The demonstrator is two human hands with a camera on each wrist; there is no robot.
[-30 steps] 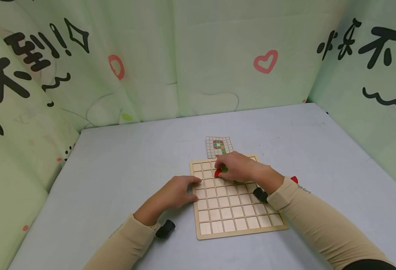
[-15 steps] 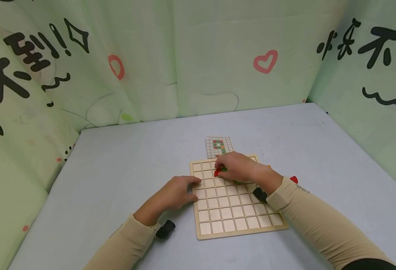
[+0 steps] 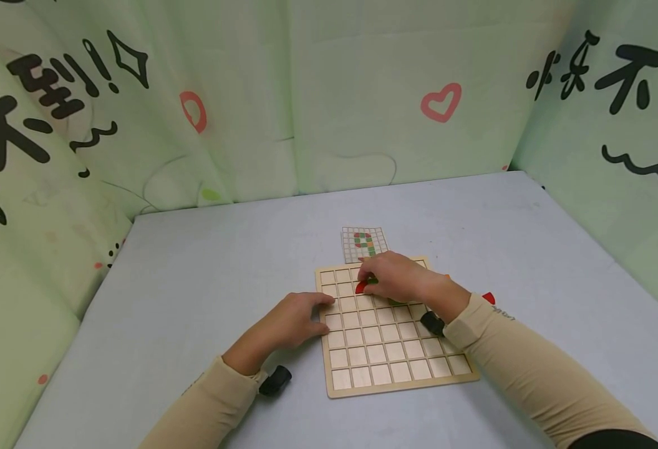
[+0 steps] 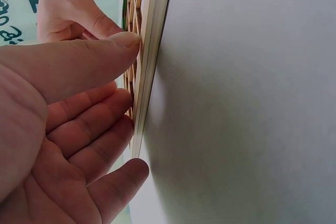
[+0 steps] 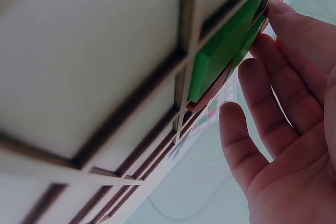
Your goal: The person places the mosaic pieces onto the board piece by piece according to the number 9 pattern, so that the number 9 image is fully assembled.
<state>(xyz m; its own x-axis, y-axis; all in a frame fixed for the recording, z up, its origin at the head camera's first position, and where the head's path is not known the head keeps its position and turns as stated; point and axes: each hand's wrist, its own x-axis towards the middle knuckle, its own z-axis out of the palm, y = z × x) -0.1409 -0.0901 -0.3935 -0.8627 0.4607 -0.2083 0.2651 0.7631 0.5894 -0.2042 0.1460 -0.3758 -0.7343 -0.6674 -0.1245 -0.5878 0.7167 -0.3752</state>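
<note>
A square wooden grid board (image 3: 401, 390) lies on the table. My left hand (image 3: 292, 321) rests on its left edge, thumb and fingertips at the frame, fingers loosely extended. Over the upper part of the board, my right hand (image 3: 393, 277) pinches a small red piece with one curved edge (image 3: 360, 287) between thumb and fingers, at a cell in the second row. A green tile (image 3: 372, 281) shows beside it, under the hand. In the right wrist view, a green square tile (image 5: 220, 51) and a dark red piece (image 5: 210, 90) sit in cells near the fingers.
Behind the board lies a pattern card (image 3: 351, 252) with a printed grid and coloured cells. Another red piece (image 3: 489, 298) is by the right sleeve, and a bit of orange (image 3: 447, 276) shows behind the right wrist. A pale green curtain (image 3: 329, 93) surrounds the table.
The right hand's fingers have shifted very slightly at the red piece. My left hand and the board have stayed in place.
</note>
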